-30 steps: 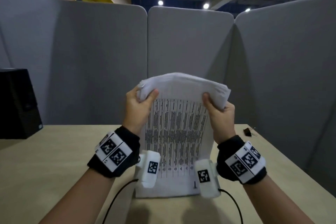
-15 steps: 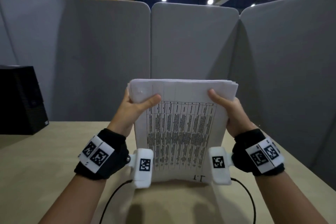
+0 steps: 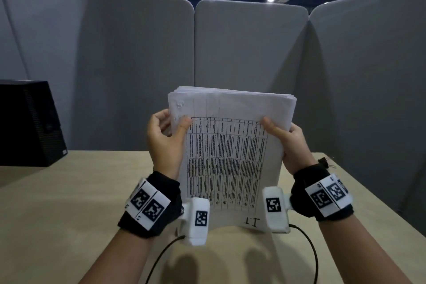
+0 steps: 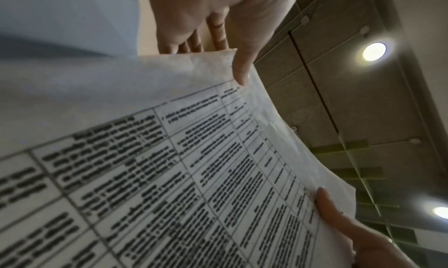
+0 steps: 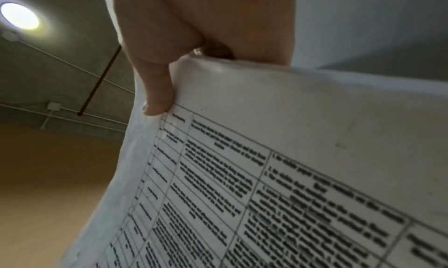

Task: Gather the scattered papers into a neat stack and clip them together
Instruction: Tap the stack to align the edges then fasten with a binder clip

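I hold a stack of white papers [image 3: 230, 145] upright over the beige table [image 3: 69, 203], and its lower edge seems to rest on the table top. The front sheet carries a printed table. My left hand [image 3: 166, 131] grips the stack's left edge, thumb on the front and fingers behind. My right hand [image 3: 283, 136] grips the right edge the same way. The left wrist view shows the papers [image 4: 169, 157] with my left thumb [image 4: 240, 70] pressed on them. The right wrist view shows the papers [image 5: 290, 157] under my right thumb [image 5: 157, 99]. A black binder clip [image 3: 323, 162] lies on the table behind my right wrist.
Grey partition panels [image 3: 249, 48] wall in the table at the back and on both sides. A black box [image 3: 30, 122] stands at the table's far left. Cables [image 3: 161, 258] run from the wrist cameras toward me across the table.
The stack's top edge, bent over toward me a second ago, now stands straight. Both hands have slid a little lower down the side edges.
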A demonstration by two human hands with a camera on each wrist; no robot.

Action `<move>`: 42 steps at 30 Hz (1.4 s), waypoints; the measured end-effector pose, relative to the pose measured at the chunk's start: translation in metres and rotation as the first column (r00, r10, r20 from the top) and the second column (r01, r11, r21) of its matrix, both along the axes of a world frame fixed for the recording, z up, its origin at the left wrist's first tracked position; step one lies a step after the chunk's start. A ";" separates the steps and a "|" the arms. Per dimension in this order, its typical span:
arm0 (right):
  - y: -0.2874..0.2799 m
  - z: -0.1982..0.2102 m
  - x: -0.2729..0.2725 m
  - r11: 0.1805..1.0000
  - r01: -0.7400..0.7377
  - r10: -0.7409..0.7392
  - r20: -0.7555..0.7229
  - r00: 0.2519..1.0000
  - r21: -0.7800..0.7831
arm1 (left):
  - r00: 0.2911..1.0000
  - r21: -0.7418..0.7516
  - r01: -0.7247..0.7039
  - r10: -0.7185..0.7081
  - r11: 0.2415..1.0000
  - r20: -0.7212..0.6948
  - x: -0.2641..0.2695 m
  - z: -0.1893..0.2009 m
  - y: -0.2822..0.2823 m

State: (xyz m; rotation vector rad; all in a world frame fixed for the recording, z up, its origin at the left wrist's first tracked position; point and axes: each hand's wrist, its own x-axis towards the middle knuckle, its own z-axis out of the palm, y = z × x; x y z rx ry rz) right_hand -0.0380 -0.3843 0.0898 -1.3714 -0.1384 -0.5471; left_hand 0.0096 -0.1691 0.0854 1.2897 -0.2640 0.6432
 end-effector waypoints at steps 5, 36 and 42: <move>0.000 0.000 0.000 1.000 -0.014 0.015 0.017 1.000 -0.007 | 0.977 0.030 -0.155 0.148 0.988 0.151 0.002 -0.005 0.001; -0.007 -0.011 0.000 0.995 0.016 -0.012 0.045 0.999 -0.103 | 0.906 0.194 0.418 -0.394 0.887 -0.153 0.018 0.027 0.002; -0.003 -0.001 -0.003 0.985 0.173 -0.172 0.131 0.976 0.005 | 0.912 0.220 0.402 -0.411 0.889 -0.009 0.008 0.030 -0.001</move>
